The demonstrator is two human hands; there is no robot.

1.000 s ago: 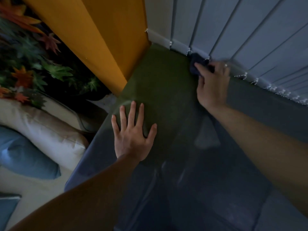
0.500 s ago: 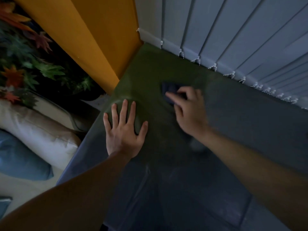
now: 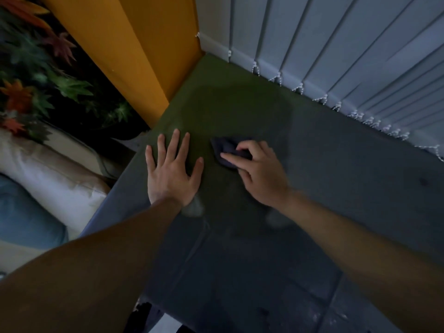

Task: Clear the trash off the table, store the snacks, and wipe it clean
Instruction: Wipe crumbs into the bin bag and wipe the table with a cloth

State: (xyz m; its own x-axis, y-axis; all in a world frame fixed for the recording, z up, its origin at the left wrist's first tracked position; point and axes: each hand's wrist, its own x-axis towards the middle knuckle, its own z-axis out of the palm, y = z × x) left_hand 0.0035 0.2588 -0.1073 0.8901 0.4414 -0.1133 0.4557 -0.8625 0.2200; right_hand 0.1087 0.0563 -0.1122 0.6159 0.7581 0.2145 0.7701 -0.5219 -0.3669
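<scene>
A dark, glossy table fills the middle of the head view, its far left corner tinted green. My right hand presses a small dark blue cloth flat on the tabletop, fingers curled over it. My left hand lies flat on the table just left of the cloth, fingers spread, holding nothing. No trash or snacks show on the visible tabletop.
White vertical blinds with beaded chains hang along the table's far edge. An orange wall panel meets the far left corner. Left of the table are autumn-coloured leaves, a cream cushion and a blue cushion.
My right hand has dragged the cloth from the far edge by the blinds back toward me and leftward, close to my left hand. The left hand has stayed flat in place.
</scene>
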